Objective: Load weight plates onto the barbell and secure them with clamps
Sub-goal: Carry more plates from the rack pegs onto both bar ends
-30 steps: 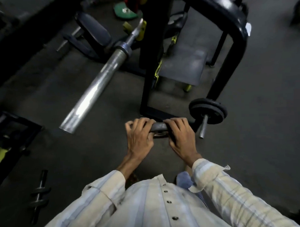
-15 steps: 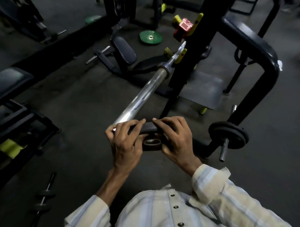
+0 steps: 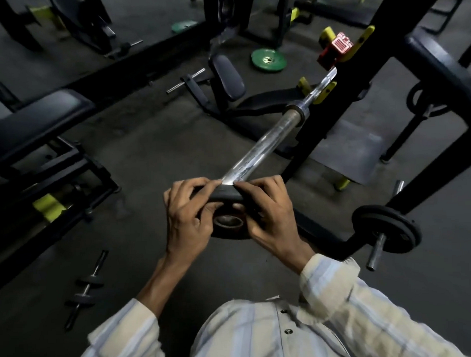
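I hold a small black weight plate [image 3: 225,196] with a metal-ringed centre hole between both hands, just at the near end of the barbell's shiny sleeve [image 3: 257,151]. My left hand [image 3: 187,220] grips its left side and my right hand [image 3: 270,217] its right side, fingers over the top rim. The sleeve runs up and to the right to its collar [image 3: 297,110], where the bar rests on a black rack upright [image 3: 359,75] with yellow hooks. The sleeve's tip is hidden behind the plate.
More black plates sit on a storage peg [image 3: 388,231] at the right of the rack. A green plate [image 3: 269,60] lies on the floor far back. A small dumbbell [image 3: 86,287] lies lower left, a padded bench [image 3: 37,123] stands left.
Both hands lifted the plate up from beside the storage peg to the end of the barbell sleeve. The view rose and turned toward the bar.
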